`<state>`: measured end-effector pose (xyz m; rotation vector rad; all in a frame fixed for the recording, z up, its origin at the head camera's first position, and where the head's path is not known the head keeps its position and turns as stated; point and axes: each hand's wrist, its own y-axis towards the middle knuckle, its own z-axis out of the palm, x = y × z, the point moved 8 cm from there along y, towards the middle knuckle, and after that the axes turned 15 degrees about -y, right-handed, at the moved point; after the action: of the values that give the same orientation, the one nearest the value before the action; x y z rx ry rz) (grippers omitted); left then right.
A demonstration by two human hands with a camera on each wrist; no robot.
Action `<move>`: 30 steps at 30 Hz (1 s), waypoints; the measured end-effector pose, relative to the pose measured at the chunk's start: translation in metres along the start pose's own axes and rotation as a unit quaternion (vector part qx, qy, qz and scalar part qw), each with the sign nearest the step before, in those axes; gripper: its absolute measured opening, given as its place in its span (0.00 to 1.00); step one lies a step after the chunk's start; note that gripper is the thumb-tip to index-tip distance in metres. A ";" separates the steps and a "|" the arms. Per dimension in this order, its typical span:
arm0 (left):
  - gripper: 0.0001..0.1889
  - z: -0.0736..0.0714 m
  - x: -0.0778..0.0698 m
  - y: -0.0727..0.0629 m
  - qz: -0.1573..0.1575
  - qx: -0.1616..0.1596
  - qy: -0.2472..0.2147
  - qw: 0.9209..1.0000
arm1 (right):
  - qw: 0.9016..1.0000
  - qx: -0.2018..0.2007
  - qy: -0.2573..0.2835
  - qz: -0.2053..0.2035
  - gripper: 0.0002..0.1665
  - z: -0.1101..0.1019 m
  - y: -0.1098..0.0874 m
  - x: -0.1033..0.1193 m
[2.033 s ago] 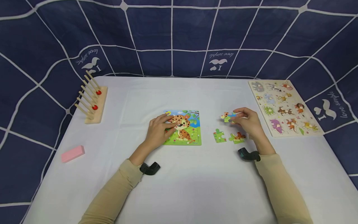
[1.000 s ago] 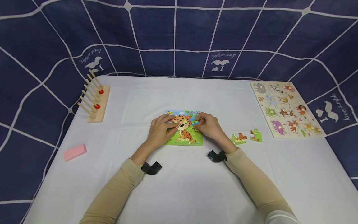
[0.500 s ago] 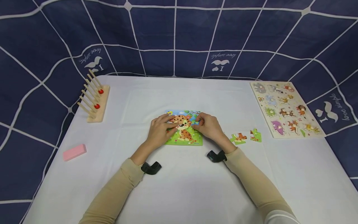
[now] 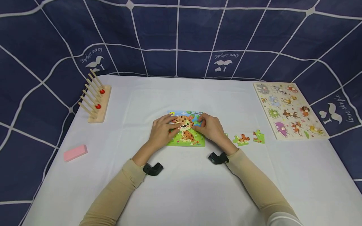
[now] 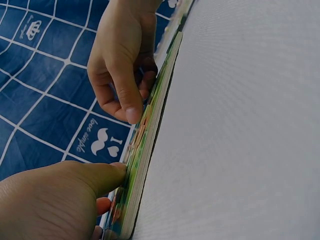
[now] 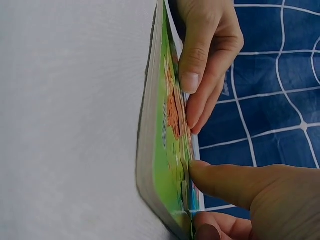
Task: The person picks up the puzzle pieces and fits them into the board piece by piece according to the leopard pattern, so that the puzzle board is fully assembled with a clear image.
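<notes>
A jigsaw puzzle with a spotted leopard cub lies in the middle of the table. My left hand rests on its left side, thumb and fingers extended over the picture. At the right side my right hand pinches a puzzle piece against the board, and the fingers hide most of that piece. In the right wrist view, the right thumb touches the raised surface near the puzzle's edge. Loose pieces lie right of the board: a leopard-print piece and a green piece. Another shows only slightly behind the right wrist.
A wooden peg stand with red beads is at the left back. Nearer on that side lies a pink block. An animal knob puzzle board occupies the right back. A dark blue checked cloth hangs behind the white table.
My right hand has moved left from the loose pieces to the puzzle's right side, carrying a piece. Over the last second it barely shifts. The left hand stays on the puzzle.
</notes>
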<state>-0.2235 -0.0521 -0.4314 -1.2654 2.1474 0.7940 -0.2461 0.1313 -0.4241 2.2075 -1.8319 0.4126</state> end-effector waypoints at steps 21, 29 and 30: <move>0.24 -0.008 0.017 0.002 -0.005 0.056 -0.121 0.991 | 0.996 0.037 0.081 -0.027 0.21 -0.036 -0.027 -0.031; 0.23 -0.015 0.025 0.001 -0.023 0.069 -0.166 0.983 | 0.997 0.034 0.070 0.016 0.26 -0.062 -0.051 -0.089; 0.23 -0.015 0.025 0.001 -0.024 0.070 -0.162 0.984 | 0.997 0.033 0.069 0.020 0.26 -0.065 -0.053 -0.093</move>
<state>-0.2372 -0.0777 -0.4381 -1.0326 1.8690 0.7559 -0.2136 0.2498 -0.3986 2.1298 -1.8162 0.6249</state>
